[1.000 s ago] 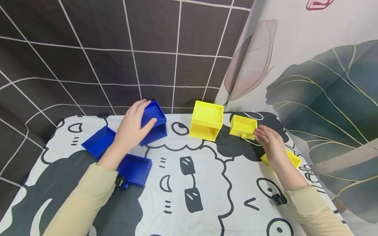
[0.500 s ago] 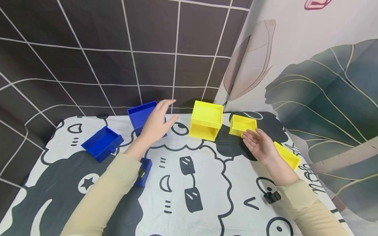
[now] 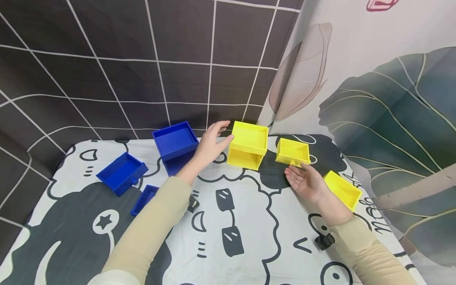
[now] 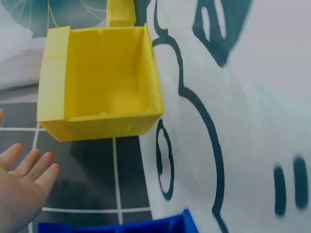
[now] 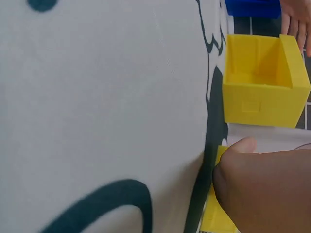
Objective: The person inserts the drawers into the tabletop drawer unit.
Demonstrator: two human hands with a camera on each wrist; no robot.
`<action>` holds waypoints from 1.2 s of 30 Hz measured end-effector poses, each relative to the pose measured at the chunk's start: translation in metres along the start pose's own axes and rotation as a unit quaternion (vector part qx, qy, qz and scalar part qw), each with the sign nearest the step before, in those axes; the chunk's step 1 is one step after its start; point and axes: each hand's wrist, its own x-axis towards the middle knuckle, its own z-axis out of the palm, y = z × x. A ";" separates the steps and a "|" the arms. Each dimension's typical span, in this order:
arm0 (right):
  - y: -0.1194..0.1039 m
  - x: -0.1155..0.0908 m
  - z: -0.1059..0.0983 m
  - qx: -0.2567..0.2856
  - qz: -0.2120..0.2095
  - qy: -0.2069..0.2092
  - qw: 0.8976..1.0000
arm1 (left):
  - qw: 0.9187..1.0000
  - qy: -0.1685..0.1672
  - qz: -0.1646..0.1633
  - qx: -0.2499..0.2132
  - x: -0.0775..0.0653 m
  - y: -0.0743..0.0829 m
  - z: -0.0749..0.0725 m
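My left hand reaches up beside the left wall of a yellow cabinet, fingers relaxed and holding nothing. In the left wrist view the cabinet shows its hollow front, with the fingers just off it. To its left stands a blue cabinet with a shallow tray top. My right hand is held palm inward with loose fingers just in front of a small yellow drawer with a round knob. A second yellow drawer lies beside the right wrist.
At left lie a blue drawer with a knob and another blue drawer, partly hidden by the left sleeve. The table's patterned cloth is printed with cartoon shapes. A dark gridded curtain hangs behind the cabinets.
My left hand has moved right, from the blue cabinet to the yellow cabinet's left side, uncovering the blue cabinet. My right hand has shifted slightly left and down and turned its palm up.
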 end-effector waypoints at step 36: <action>-0.017 0.032 -0.001 0.020 0.015 0.046 0.999 | 0.981 -0.085 -0.108 -0.139 0.044 -0.031 0.028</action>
